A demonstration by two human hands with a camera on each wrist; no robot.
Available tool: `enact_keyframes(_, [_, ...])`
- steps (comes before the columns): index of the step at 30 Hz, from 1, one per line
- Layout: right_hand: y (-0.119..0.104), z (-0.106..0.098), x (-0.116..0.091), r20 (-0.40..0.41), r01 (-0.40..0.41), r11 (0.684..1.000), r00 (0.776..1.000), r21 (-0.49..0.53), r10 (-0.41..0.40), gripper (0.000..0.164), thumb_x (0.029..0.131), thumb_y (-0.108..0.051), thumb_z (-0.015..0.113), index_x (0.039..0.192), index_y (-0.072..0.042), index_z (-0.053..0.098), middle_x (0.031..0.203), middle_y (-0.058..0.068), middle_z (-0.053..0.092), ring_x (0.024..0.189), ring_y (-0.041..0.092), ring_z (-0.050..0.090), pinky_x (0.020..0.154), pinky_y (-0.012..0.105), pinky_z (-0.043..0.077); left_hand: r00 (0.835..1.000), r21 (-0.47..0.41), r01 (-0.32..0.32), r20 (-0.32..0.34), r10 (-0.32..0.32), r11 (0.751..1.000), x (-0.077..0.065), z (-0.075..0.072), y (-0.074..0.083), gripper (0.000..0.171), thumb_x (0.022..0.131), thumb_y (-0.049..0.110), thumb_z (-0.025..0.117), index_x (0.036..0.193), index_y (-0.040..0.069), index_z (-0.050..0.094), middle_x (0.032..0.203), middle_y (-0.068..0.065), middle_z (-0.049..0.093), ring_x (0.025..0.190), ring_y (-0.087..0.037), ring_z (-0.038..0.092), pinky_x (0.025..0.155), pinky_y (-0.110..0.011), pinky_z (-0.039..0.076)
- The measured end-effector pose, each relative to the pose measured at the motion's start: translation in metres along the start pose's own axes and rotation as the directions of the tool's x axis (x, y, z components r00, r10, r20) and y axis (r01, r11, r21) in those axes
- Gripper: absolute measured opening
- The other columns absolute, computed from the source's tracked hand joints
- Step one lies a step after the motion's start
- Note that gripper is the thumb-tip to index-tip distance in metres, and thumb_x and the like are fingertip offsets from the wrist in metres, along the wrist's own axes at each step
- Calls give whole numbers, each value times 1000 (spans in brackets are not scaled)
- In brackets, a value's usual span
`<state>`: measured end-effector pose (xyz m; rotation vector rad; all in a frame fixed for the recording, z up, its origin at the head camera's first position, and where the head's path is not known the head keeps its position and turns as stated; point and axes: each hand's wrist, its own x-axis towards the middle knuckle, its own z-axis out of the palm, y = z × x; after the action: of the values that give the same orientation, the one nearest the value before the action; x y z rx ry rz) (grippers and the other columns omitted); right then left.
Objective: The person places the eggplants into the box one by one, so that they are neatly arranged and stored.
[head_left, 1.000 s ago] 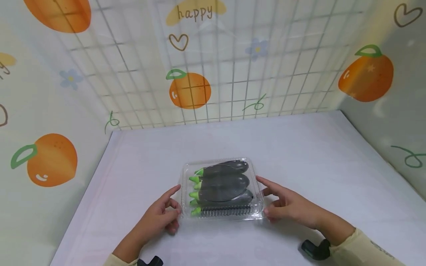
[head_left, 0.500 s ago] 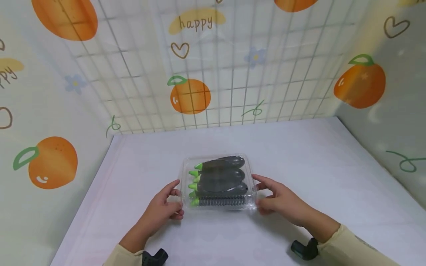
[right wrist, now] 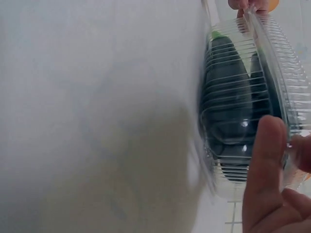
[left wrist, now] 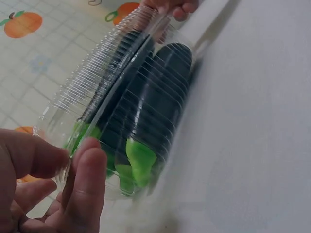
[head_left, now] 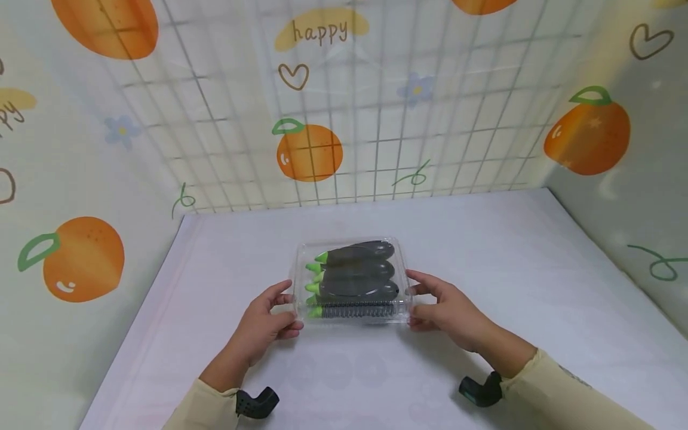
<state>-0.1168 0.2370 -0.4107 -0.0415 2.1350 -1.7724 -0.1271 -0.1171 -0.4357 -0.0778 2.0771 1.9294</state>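
A clear plastic clamshell box [head_left: 300, 263] with ribbed sides stands in the middle of the head view. Inside lie several dark eggplants [head_left: 355, 272] with bright green stem ends, the stems toward the left. My left hand [head_left: 259, 325] pinches the box's left rim between thumb and fingers, which the left wrist view shows close up. On the opposite side, my right hand [head_left: 451, 313] pinches the right rim near the front corner. A right-hand finger [right wrist: 267, 160] presses the rim from below in the right wrist view. Whether the base touches the table cannot be told.
White covering lies over the table [head_left: 344, 376]. Behind it rises a grid-patterned backdrop [head_left: 365, 149] with printed oranges, and side walls stand left and right. Black devices [head_left: 258, 402] are worn at both wrists.
Both hands and the box have moved away from me, toward the back wall. Fingers that were at the box's sides have closed on its rims. The head view has shifted slightly.
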Motion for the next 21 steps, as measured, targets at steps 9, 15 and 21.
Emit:
enact_keyframes(9, [-5, 1, -3, 10, -41, 999, 999, 9, 41, 83, 88, 5, 60, 161, -8, 24, 139, 29, 39, 82, 26, 71, 76, 40, 63, 999, -23, 42, -7, -42, 999, -1, 1, 6, 68, 92, -8, 60, 154, 12, 42, 128, -15, 52, 73, -18, 72, 71, -34, 62])
enact_keyframes(15, [-5, 3, -3, -11, -60, 998, 998, 26, 60, 83, 87, 6, 59, 161, -9, 25, 136, 26, 40, 79, 22, 70, 71, 34, 61, 996, -37, 86, -34, -87, 996, -3, 5, 9, 71, 89, -10, 60, 154, 12, 42, 126, -15, 52, 70, -17, 72, 68, -33, 62])
enact_keyframes(21, [-4, 5, -2, -47, -92, 995, 994, 45, 95, 83, 84, 4, 61, 160, -12, 30, 139, 23, 41, 89, 24, 68, 79, 37, 62, 995, -41, 92, -36, -93, 995, -5, 7, 11, 70, 90, -9, 60, 154, 11, 42, 130, -17, 52, 71, -16, 72, 68, -31, 62])
